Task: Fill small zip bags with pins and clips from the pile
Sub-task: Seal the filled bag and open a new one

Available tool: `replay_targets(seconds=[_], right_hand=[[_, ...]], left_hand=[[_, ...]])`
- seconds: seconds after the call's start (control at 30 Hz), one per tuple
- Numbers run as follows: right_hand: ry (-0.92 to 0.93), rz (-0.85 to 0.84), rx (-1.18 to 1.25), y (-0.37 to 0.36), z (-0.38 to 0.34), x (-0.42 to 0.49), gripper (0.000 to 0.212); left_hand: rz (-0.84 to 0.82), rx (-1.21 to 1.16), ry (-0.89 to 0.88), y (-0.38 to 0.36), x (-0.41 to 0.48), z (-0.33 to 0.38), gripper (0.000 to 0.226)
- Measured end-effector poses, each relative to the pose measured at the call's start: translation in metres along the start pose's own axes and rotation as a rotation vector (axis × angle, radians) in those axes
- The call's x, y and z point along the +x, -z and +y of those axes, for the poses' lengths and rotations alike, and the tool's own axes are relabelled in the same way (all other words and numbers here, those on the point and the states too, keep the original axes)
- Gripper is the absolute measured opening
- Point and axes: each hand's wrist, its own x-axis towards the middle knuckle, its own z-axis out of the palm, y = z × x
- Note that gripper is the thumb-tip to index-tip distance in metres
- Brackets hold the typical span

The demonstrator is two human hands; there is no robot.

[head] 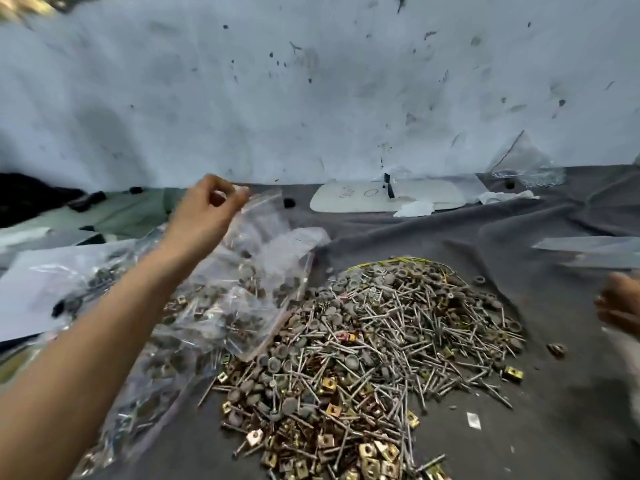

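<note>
A big pile of grey pins and brass square clips (374,344) lies on the dark grey cloth (540,403) in front of me. My left hand (207,209) is raised above the left side and pinches the top edge of a small clear zip bag (259,223) that hangs over a heap of filled zip bags (194,306). My right hand (620,303) shows only partly at the right edge, blurred, fingers loosely curled; what it holds, if anything, cannot be made out.
A stained white wall (311,91) rises behind the cloth. At its foot lie a white board (388,199), crumpled tissue (415,207) and a clear bag (526,168). White paper (31,292) lies at the left, flat clear bags (595,249) at the right.
</note>
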Motion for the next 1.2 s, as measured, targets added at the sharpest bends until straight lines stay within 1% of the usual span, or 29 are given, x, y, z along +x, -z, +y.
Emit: replay_targets(seconds=[0.03,0.07,0.1,0.13,0.17,0.2,0.23,0.27,0.3,0.37,0.4,0.47,0.53,0.6,0.7,0.8,0.9,0.93,0.97,1.0,1.07,1.1,1.13,1.17,1.2], right_hand=[[-0.022,0.031,-0.107,0.001,0.006,0.003,0.050],[-0.050,0.071,-0.211,-0.001,0.006,0.002,0.042],[-0.064,0.117,-0.323,-0.008,0.000,-0.002,0.032],[-0.085,0.152,-0.440,-0.013,-0.004,-0.007,0.024],[-0.122,0.138,-0.558,-0.019,-0.007,-0.011,0.018],[-0.171,0.080,-0.686,-0.026,-0.010,-0.014,0.019],[-0.218,0.018,-0.808,-0.028,-0.013,-0.019,0.027],[-0.241,-0.021,-0.880,-0.031,-0.016,-0.022,0.032],[-0.242,-0.020,-0.893,-0.029,-0.018,-0.025,0.032],[-0.222,-0.002,-0.849,-0.028,-0.022,-0.027,0.025],[-0.216,0.032,-0.810,-0.026,-0.023,-0.028,0.023],[-0.212,0.125,-0.713,-0.023,-0.024,-0.029,0.028],[-0.192,0.200,-0.616,-0.023,-0.024,-0.029,0.032],[-0.185,0.251,-0.558,-0.021,-0.022,-0.028,0.031],[-0.153,0.347,-0.489,-0.020,-0.023,-0.026,0.033],[-0.106,0.431,-0.454,-0.018,-0.027,-0.028,0.036],[-0.051,0.489,-0.498,-0.012,-0.030,-0.025,0.036],[-0.047,0.485,-0.543,-0.010,-0.031,-0.018,0.037],[-0.070,0.442,-0.626,-0.009,-0.031,-0.010,0.037],[-0.129,0.357,-0.730,-0.009,-0.032,-0.001,0.037],[-0.308,0.146,-0.936,-0.010,-0.035,0.011,0.036],[-0.371,0.075,-0.991,-0.009,-0.037,0.015,0.038],[-0.401,0.052,-1.011,-0.009,-0.040,0.019,0.039],[-0.403,0.072,-1.015,-0.009,-0.042,0.020,0.040],[-0.366,0.141,-0.999,-0.008,-0.046,0.020,0.039]], left_hand=[[0.010,0.113,0.049,0.001,0.002,-0.010,0.039],[0.006,0.184,0.063,-0.003,-0.001,-0.018,0.059],[0.004,0.225,0.035,-0.010,-0.008,-0.021,0.071],[-0.012,0.246,-0.010,-0.023,-0.016,-0.020,0.076],[-0.043,0.261,-0.043,-0.038,-0.028,-0.016,0.078],[-0.089,0.264,-0.069,-0.055,-0.039,-0.013,0.079],[-0.148,0.249,-0.086,-0.074,-0.051,-0.007,0.081],[-0.198,0.225,-0.109,-0.090,-0.063,-0.001,0.081],[-0.244,0.174,-0.137,-0.108,-0.075,0.007,0.081],[-0.316,0.066,-0.193,-0.134,-0.095,0.018,0.079],[-0.354,0.013,-0.213,-0.147,-0.103,0.023,0.078],[-0.405,-0.045,-0.247,-0.164,-0.115,0.028,0.081],[-0.430,-0.058,-0.296,-0.171,-0.121,0.028,0.081],[-0.430,-0.073,-0.360,-0.172,-0.123,0.028,0.076],[-0.374,-0.096,-0.420,-0.171,-0.133,0.026,0.071],[-0.392,-0.009,-0.477,-0.179,-0.146,0.022,0.071],[-0.433,0.019,-0.506,-0.181,-0.147,0.020,0.072],[-0.442,0.007,-0.499,-0.180,-0.146,0.020,0.072],[-0.449,-0.015,-0.492,-0.181,-0.145,0.020,0.072],[-0.455,-0.039,-0.482,-0.181,-0.145,0.020,0.072],[-0.468,-0.072,-0.470,-0.180,-0.145,0.020,0.072],[-0.472,-0.080,-0.471,-0.180,-0.146,0.020,0.072],[-0.474,-0.085,-0.474,-0.178,-0.146,0.019,0.071],[-0.479,-0.091,-0.475,-0.178,-0.146,0.019,0.070],[-0.480,-0.099,-0.476,-0.178,-0.146,0.019,0.069]])
